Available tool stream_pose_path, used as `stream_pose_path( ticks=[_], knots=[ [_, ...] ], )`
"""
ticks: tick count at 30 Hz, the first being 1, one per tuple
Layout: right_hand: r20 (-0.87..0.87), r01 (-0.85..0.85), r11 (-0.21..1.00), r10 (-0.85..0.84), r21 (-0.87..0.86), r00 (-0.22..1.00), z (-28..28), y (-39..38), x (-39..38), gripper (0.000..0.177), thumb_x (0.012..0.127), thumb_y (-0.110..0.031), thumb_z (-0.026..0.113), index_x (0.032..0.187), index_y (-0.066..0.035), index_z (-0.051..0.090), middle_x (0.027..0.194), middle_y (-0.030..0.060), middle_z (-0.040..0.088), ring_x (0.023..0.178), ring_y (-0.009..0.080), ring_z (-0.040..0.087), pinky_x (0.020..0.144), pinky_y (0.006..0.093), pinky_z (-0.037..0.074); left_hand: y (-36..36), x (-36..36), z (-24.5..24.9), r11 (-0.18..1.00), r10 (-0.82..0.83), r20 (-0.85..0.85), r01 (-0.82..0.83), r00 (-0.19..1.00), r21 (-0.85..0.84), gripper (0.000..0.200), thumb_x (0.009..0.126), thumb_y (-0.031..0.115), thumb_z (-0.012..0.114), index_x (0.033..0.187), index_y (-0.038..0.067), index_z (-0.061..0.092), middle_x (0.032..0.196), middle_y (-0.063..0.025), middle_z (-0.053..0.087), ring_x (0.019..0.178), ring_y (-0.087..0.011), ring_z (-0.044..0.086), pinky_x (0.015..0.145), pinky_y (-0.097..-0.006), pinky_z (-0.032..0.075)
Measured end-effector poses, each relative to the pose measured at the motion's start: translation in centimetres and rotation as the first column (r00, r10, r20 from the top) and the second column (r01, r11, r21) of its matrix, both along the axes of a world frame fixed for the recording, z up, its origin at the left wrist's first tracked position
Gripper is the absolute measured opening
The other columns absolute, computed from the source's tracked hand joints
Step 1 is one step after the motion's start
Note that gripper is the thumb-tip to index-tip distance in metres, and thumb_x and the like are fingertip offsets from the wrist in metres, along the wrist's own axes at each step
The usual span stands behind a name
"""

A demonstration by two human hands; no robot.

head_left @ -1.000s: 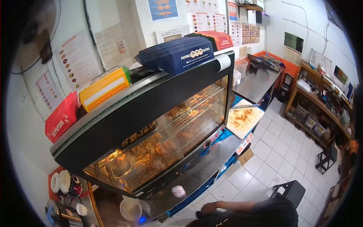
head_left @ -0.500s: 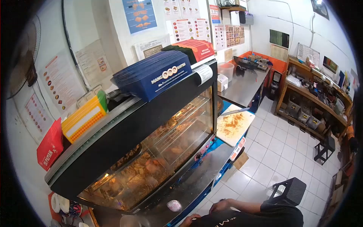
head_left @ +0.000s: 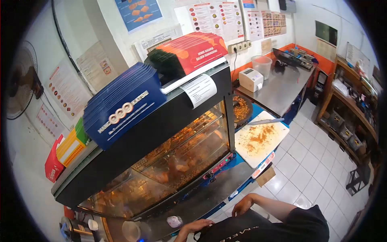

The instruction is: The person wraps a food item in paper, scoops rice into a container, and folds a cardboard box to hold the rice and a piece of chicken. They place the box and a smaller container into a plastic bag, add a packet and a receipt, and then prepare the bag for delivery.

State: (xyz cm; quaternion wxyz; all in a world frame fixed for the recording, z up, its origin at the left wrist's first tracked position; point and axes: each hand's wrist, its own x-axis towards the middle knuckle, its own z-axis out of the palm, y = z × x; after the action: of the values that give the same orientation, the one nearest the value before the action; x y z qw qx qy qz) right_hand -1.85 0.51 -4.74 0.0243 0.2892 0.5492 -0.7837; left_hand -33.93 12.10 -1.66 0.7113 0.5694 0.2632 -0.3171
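My left hand lies by the front of my black shirt, fingers stretched out and seemingly holding nothing. To its left, a small pink-and-white bundle rests on the dark counter ledge; a clear plastic tub stands farther left. My right hand hangs at waist height before the counter, its fingers loosely bent and apart, with nothing visible in it. Ahead of both hands is a lit glass food warmer full of fried food. Beyond its right end lies a crumb-covered cutting board with a knife across its far edge.
Folded blue boxes and red boxes stand on the warmer's top, with a paper slip hanging over. A bowl of orange-brown food sits behind the board. A label printer stands on the steel table. A black stool is at right.
My view has shifted, and the warmer's right end and the cutting board appear closer. My hands are farther apart, with the right one raised a little from beside the shirt.
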Motion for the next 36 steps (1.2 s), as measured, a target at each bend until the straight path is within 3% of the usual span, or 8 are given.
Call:
stream_pose_path(
  ticks=[3, 6, 13, 21, 25, 26, 28, 36],
  knots=[
    [0.141, -0.019, 1.000, 0.022, -0.022, 0.990, -2.2, -0.2, 3.4, 0.031, 0.094, -0.011, 0.063, 0.122, 0.002, 0.064, 0.108, 0.0100, 0.072, 0.097, 0.0175, 0.065, 0.085, 0.0339, 0.053, 0.1, 3.8, 0.0, 0.965, -0.253, 0.142, 0.240, 0.957, 0.105, 0.041, 0.101, 0.022, 0.056, 0.139, 0.005, 0.053, 0.129, -0.0096, 0.060, 0.116, -0.0132, 0.055, 0.099, -0.0325, 0.045],
    [0.170, -0.189, 0.920, 0.137, 0.344, 0.976, -0.6, 0.1, 5.8, 0.030, 0.094, -0.011, 0.063, 0.121, 0.000, 0.066, 0.107, 0.0089, 0.073, 0.097, 0.0171, 0.065, 0.086, 0.0345, 0.052, 0.0, 7.3, 0.5, 0.958, -0.286, 0.144, 0.281, 0.947, 0.052, 0.049, 0.093, 0.012, 0.061, 0.141, 0.007, 0.051, 0.129, -0.0102, 0.060, 0.118, -0.0148, 0.055, 0.097, -0.0318, 0.047],
    [0.066, -0.155, 0.948, 0.142, 0.279, 0.988, 1.4, 0.0, 10.1, 0.034, 0.088, -0.010, 0.066, 0.120, -0.002, 0.068, 0.109, 0.0101, 0.072, 0.096, 0.0195, 0.066, 0.085, 0.0345, 0.052, -2.1, 12.6, 2.1, 0.927, -0.373, 0.133, 0.361, 0.918, 0.102, 0.072, 0.084, 0.003, 0.066, 0.151, 0.006, 0.039, 0.147, -0.0142, 0.048, 0.135, -0.0237, 0.046, 0.110, -0.0408, 0.041],
    [-0.197, 0.084, 0.984, -0.052, 0.159, 0.979, -1.7, -2.4, 12.2, 0.044, 0.084, 0.000, 0.064, 0.128, -0.002, 0.061, 0.115, 0.0088, 0.067, 0.103, 0.0174, 0.060, 0.089, 0.0331, 0.049, -4.0, 11.7, 0.2, 0.995, -0.075, 0.328, 0.051, 0.942, 0.080, 0.049, 0.084, 0.003, 0.066, 0.132, 0.002, 0.054, 0.124, -0.0102, 0.062, 0.117, -0.0212, 0.057, 0.105, -0.0362, 0.043],
    [0.049, -0.232, 0.971, 0.229, 0.056, 0.972, 4.3, -0.6, 12.2, 0.055, 0.084, -0.009, 0.069, 0.136, -0.001, 0.055, 0.130, 0.0153, 0.063, 0.117, 0.0269, 0.060, 0.099, 0.0398, 0.047, -3.7, 12.6, 1.4, 0.981, -0.137, 0.151, 0.156, 0.979, -0.117, 0.051, 0.089, 0.006, 0.066, 0.137, 0.007, 0.051, 0.133, -0.0100, 0.057, 0.117, -0.0192, 0.055, 0.096, -0.0378, 0.049],
    [0.067, -0.281, 0.937, 0.273, 0.209, 0.960, 1.5, -1.1, 12.0, 0.055, 0.084, -0.011, 0.068, 0.137, -0.002, 0.054, 0.131, 0.0165, 0.064, 0.118, 0.0297, 0.060, 0.100, 0.0410, 0.047, -4.4, 11.3, -3.4, 0.980, -0.142, 0.205, 0.166, 0.968, -0.105, 0.052, 0.088, 0.009, 0.067, 0.138, 0.007, 0.050, 0.128, -0.0108, 0.058, 0.111, -0.0189, 0.056, 0.085, -0.0345, 0.053],
    [0.048, -0.297, 0.904, 0.297, 0.307, 0.954, 0.9, -1.4, 11.4, 0.054, 0.084, -0.010, 0.067, 0.136, -0.003, 0.055, 0.129, 0.0178, 0.064, 0.119, 0.0322, 0.060, 0.100, 0.0421, 0.047, -4.5, 13.0, 1.5, 0.978, -0.135, 0.202, 0.163, 0.970, -0.132, 0.055, 0.088, 0.012, 0.067, 0.139, 0.006, 0.048, 0.121, -0.0101, 0.059, 0.102, -0.0164, 0.057, 0.076, -0.0322, 0.053],
    [0.119, -0.396, 0.905, 0.380, 0.159, 0.917, 0.5, -1.3, 10.0, 0.048, 0.082, -0.010, 0.061, 0.128, 0.000, 0.062, 0.123, 0.0197, 0.067, 0.113, 0.0304, 0.062, 0.099, 0.0397, 0.048, -6.2, 11.5, 0.7, 0.981, 0.096, 0.148, -0.068, 0.984, -0.182, 0.044, 0.098, 0.031, 0.060, 0.132, 0.004, 0.056, 0.115, -0.0036, 0.063, 0.100, -0.0132, 0.057, 0.082, -0.0276, 0.050]
  ],
)
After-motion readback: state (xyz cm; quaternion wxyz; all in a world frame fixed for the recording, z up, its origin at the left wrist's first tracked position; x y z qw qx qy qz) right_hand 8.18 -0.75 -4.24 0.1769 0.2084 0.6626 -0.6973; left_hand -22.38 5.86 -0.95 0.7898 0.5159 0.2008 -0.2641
